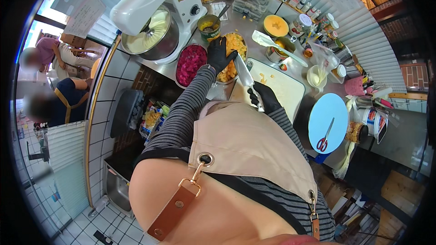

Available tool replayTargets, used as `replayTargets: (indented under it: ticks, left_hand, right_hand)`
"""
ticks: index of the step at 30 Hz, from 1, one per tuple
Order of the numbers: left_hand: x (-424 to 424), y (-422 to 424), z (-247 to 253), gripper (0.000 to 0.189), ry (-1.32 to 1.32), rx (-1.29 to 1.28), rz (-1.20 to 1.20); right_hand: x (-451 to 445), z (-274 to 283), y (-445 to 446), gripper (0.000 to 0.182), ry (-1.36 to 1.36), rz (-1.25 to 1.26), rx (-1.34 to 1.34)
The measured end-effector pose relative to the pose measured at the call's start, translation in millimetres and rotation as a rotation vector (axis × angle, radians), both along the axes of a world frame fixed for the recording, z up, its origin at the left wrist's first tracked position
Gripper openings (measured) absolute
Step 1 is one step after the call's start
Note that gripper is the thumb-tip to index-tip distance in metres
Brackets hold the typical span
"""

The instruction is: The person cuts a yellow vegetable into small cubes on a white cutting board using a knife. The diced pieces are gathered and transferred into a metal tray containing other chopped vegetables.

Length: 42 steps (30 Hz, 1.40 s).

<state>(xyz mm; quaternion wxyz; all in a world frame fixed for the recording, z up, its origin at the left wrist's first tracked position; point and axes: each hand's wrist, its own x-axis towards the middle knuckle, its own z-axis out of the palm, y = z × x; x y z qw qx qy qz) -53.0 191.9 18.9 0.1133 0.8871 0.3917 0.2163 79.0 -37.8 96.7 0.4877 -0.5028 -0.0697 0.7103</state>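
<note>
A black glove covers my left hand [219, 54], which rests at the left edge of an oval metal tray of orange diced fruit [235, 45]; whether it grips anything is unclear. My right hand [265, 98], gloved too, holds a large knife [243, 72] by its handle, the blade pointing up at the tray's right side. Beneath the knife lies a white cutting board [284, 86] with a few orange bits on it. A second oval tray of magenta diced fruit [191, 64] stands left of my left hand. Behind are an open can with a spoon [209, 34] and a halved melon [276, 25].
At the left stands a stand mixer [150, 3], its bowl [163, 46] holding pale cream. A white spatula [279, 47] lies across an open can. On the right are a blue round board [327, 119] with red-handled scissors [323, 142], and jars. Two people are beyond the window.
</note>
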Motion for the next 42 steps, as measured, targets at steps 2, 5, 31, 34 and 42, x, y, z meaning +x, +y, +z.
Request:
replayTargets:
  ticks: [2,5,31,34,42]
  left_hand:
    - [-7.6,-1.3,-8.3,0.075,-0.01,-0.01,-0.005]
    - [-9.9,-14.7,-14.7,0.067,-0.036,0.036,0.013]
    - [52.4,-178.1,-0.5,0.075,0.261,-0.367,-0.723]
    - [47.6,-193.8,-30.6,0.083,0.208,-0.581,-0.663]
    - [42.3,-189.3,-53.7,0.06,-0.12,-0.66,-0.426]
  right_hand:
    - [5.6,5.1,-18.4,0.026,-0.006,0.028,0.01]
    - [7.9,3.0,-46.9,0.027,-0.41,-0.035,0.057]
    - [-79.2,-130.0,-245.5,0.021,-0.593,-0.686,-0.425]
    - [-87.9,-142.6,-230.5,0.022,-0.629,-0.599,-0.38]
    - [-77.8,-130.8,-176.2,0.02,-0.444,-0.579,-0.279]
